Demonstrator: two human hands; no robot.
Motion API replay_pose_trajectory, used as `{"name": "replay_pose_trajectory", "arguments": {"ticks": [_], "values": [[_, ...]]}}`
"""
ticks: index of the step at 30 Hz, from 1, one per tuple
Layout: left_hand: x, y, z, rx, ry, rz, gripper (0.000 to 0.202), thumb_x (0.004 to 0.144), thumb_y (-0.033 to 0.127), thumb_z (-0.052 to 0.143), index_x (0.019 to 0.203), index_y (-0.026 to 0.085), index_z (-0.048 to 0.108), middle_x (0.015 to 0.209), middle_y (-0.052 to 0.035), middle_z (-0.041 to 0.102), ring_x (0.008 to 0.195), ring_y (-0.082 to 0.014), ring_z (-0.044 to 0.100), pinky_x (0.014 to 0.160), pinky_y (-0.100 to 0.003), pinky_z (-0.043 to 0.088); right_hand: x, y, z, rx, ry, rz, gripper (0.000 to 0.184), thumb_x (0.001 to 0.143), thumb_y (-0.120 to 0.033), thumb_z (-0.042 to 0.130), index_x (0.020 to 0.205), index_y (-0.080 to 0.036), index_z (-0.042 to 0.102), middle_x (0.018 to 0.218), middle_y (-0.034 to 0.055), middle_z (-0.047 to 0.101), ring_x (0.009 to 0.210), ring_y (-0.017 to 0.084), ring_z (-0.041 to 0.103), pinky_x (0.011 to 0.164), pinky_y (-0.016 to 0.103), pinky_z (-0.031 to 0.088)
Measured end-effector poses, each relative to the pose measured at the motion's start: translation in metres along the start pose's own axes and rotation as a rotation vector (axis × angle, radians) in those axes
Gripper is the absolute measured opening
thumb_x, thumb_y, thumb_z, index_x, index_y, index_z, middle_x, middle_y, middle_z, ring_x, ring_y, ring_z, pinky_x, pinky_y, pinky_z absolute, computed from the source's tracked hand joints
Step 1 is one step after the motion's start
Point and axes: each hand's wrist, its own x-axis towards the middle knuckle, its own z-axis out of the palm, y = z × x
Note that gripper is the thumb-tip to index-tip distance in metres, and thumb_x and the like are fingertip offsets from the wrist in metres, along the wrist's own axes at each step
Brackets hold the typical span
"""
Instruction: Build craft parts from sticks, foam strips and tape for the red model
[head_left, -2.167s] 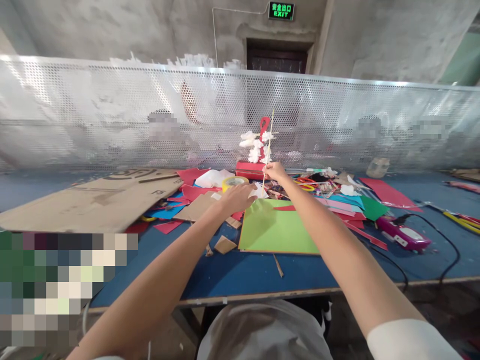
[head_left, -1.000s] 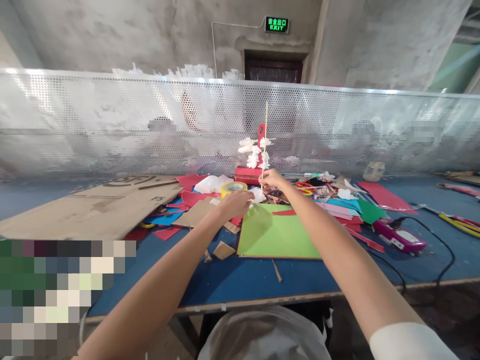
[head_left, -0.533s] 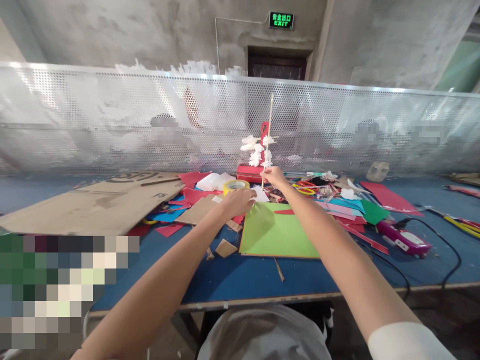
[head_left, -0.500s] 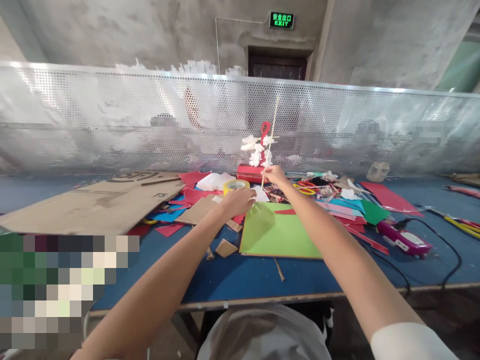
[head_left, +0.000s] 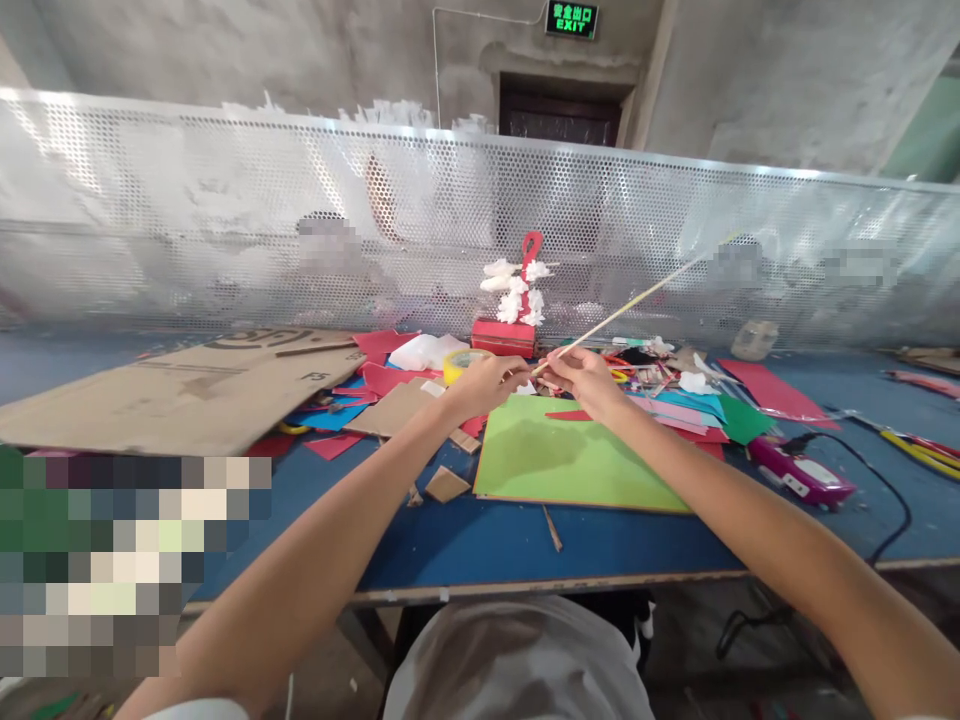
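A long thin wooden stick [head_left: 637, 298] slants up to the right from my right hand [head_left: 589, 380], whose thumb and fingers pinch it near its lower end. Close beside, my left hand [head_left: 491, 382] has its fingers curled together at the stick's lower tip; whatever is between them is hidden. Both hands are above the back edge of a lime-green sheet [head_left: 577, 465]. Just behind them stands a red box [head_left: 504, 338] with an upright red looped piece [head_left: 532, 245] and white flower-like tufts [head_left: 512, 305]. A yellow tape roll [head_left: 456, 366] lies behind my left hand.
A big cardboard sheet [head_left: 180, 385] covers the left of the blue table [head_left: 480, 560]. Coloured paper scraps and cardboard bits surround the green sheet. To the right are a purple power strip [head_left: 802, 472] with a cable, a glass jar [head_left: 754, 340] and yellow-handled pliers [head_left: 919, 452]. A perforated metal screen [head_left: 420, 240] stands behind.
The stick has swung from nearly upright to a low slant toward the right. My right hand has turned and come lower, and my left hand has moved right to the stick's lower end.
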Motion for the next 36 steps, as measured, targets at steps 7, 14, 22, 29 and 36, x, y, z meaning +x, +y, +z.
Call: {"name": "replay_pose_trajectory", "arguments": {"ticks": [7, 14, 22, 29, 36], "values": [[0.001, 0.003, 0.004, 0.051, 0.073, -0.049, 0.023, 0.094, 0.038, 0.055, 0.095, 0.021, 0.07, 0.087, -0.0042, 0.074, 0.079, -0.0185, 0.068, 0.075, -0.028, 0.049, -0.011, -0.004, -0.012, -0.203, -0.149, 0.121, 0.025, 0.09, -0.04, 0.069, 0.098, -0.016, 0.068, 0.1, 0.0109, 0.075, 0.091, 0.019, 0.073, 0.084, 0.031, 0.06], [0.0, -0.007, -0.001, 0.259, 0.025, -0.042, 0.015, 0.09, 0.026, 0.054, 0.091, 0.023, 0.069, 0.094, -0.0053, 0.074, 0.091, -0.022, 0.066, 0.081, -0.031, 0.046, -0.019, -0.021, -0.007, -1.164, -0.206, -0.431, 0.022, 0.094, -0.031, 0.063, 0.109, -0.017, 0.07, 0.105, 0.0108, 0.074, 0.099, 0.024, 0.066, 0.089, 0.035, 0.048], [-0.003, 0.01, 0.001, 0.326, -0.055, 0.019, 0.023, 0.097, 0.029, 0.045, 0.103, 0.021, 0.066, 0.103, -0.0074, 0.074, 0.09, -0.0239, 0.067, 0.075, -0.031, 0.044, -0.013, -0.01, -0.01, -1.567, -0.285, -0.512, 0.026, 0.105, -0.026, 0.041, 0.101, -0.017, 0.066, 0.101, 0.0103, 0.073, 0.088, 0.02, 0.066, 0.072, 0.027, 0.037], [-0.005, 0.009, -0.003, 0.319, -0.303, 0.164, 0.037, 0.103, 0.037, 0.036, 0.116, 0.023, 0.067, 0.105, -0.0086, 0.074, 0.093, -0.0222, 0.069, 0.079, -0.029, 0.047, -0.021, -0.02, -0.016, -1.714, -0.475, -0.637, 0.015, 0.099, -0.029, 0.055, 0.104, -0.018, 0.064, 0.1, 0.0069, 0.074, 0.084, 0.021, 0.068, 0.061, 0.028, 0.03], [-0.006, 0.014, -0.004, 0.349, -0.354, 0.157, 0.042, 0.104, 0.042, 0.031, 0.115, 0.021, 0.067, 0.097, -0.0106, 0.073, 0.088, -0.0234, 0.069, 0.08, -0.032, 0.047, -0.024, -0.025, -0.018, -1.777, -0.597, -0.583, 0.021, 0.101, -0.032, 0.049, 0.108, -0.018, 0.063, 0.098, 0.0088, 0.075, 0.078, 0.021, 0.069, 0.06, 0.029, 0.029]]}}
